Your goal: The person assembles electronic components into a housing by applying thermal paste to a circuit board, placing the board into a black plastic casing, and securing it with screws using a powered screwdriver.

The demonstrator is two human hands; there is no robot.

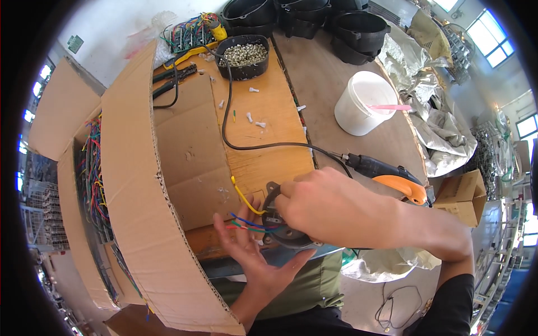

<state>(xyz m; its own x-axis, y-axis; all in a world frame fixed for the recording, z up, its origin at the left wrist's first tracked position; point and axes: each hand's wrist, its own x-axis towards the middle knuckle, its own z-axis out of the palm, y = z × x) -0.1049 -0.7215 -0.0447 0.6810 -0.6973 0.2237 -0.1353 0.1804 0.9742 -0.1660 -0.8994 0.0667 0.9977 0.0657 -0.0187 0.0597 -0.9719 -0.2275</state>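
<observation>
A dark round metal housing (288, 238) is tilted at the table's front edge. Yellow (245, 196), blue (246, 220), green and red wires come out of its left side. My right hand (330, 204) is closed over the housing's upper part, its fingertips curled inward. Whatever those fingers pinch is hidden behind the knuckles. Just below and left of the housing, my left hand (255, 269) has its fingers and thumb spread. Its fingers are beside the wires, and the thumb lies near the housing's lower rim; I cannot tell whether it touches.
An orange-and-black power tool (386, 173) lies right, its cord crossing the table. Beyond are a white bucket (361, 106), a black tray of small fittings (244, 60), loose white connectors (260, 124) and black pots (358, 33). A cardboard box (131, 151) with wired boards stands left.
</observation>
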